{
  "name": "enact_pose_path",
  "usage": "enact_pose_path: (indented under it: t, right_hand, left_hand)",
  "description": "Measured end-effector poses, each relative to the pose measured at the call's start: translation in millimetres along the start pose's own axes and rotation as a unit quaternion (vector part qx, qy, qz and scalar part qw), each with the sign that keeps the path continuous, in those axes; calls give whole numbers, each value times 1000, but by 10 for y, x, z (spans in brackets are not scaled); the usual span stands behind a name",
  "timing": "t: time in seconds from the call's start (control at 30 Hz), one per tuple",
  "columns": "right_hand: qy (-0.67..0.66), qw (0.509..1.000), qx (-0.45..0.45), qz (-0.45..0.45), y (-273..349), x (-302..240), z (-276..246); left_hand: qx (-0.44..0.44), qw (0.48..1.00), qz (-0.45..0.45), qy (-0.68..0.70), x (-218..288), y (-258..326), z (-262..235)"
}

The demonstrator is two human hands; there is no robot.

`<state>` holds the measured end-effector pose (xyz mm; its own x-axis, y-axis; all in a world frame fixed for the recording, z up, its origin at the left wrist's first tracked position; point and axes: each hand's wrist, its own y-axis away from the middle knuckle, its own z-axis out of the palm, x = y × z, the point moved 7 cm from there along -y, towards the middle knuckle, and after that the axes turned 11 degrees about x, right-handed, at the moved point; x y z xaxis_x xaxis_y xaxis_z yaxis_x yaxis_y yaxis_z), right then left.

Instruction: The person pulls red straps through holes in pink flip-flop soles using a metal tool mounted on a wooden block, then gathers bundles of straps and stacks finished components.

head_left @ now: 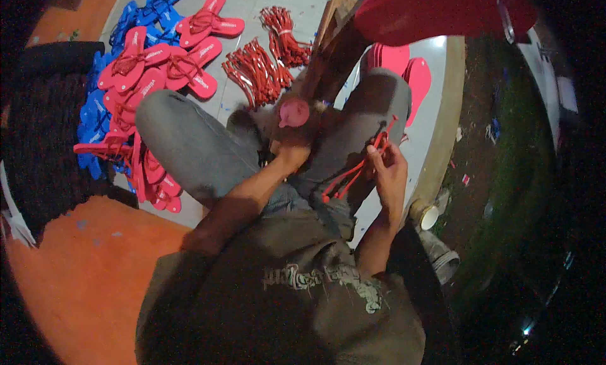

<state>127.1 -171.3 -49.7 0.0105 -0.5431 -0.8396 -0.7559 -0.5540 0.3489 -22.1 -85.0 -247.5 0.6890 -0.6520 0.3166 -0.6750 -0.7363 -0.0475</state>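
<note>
Right hand (390, 169) fingers pinched on thin red rubber sandal strap (353, 172), Y-shaped. Left hand (291, 151) clenched around a pink round-tipped tool (294, 112) over the knees.

Right hand (390, 170) grips red strap (353, 172) over right knee. Left hand (291, 155) presses red sole (294, 113) between knees. Red flip-flop pile (165, 68), strap bundles (255, 71) on floor.

Two bundles of red straps (268, 59) are seen far on the floor. Red sandals (170, 68) and blue sandals (95, 112) are piled left, too overlapped to be counted.
</note>
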Motion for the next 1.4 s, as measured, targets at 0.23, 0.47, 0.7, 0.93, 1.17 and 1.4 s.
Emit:
enact_pose_path:
  t: [0.23, 0.47, 0.7, 0.93, 1.17, 1.4]
  right_hand:
    - [-96, 994, 39, -37, -56, -188, -156]
    - [140, 969, -62, -191, -156, -251, 695]
    - [131, 966, -29, -220, -263, -170, 940]
    - [-196, 977, 4, -83, -194, -744, 580]
    - [-363, 910, 73, -186, 28, -1591, -172]
    - [-317, 892, 42, -319, 18, -2283, -328]
  left_hand:
    - [-67, 996, 37, 51, 180, 19, -591]
    - [74, 941, -148, 295, -139, -202, -2393]
    - [125, 975, -85, 160, 88, -261, -2452]
    - [63, 992, 10, 111, 527, -276, -2220]
    - [66, 941, -30, 331, 446, -392, -2625]
    - [35, 974, -40, 222, 90, -491, -2403]
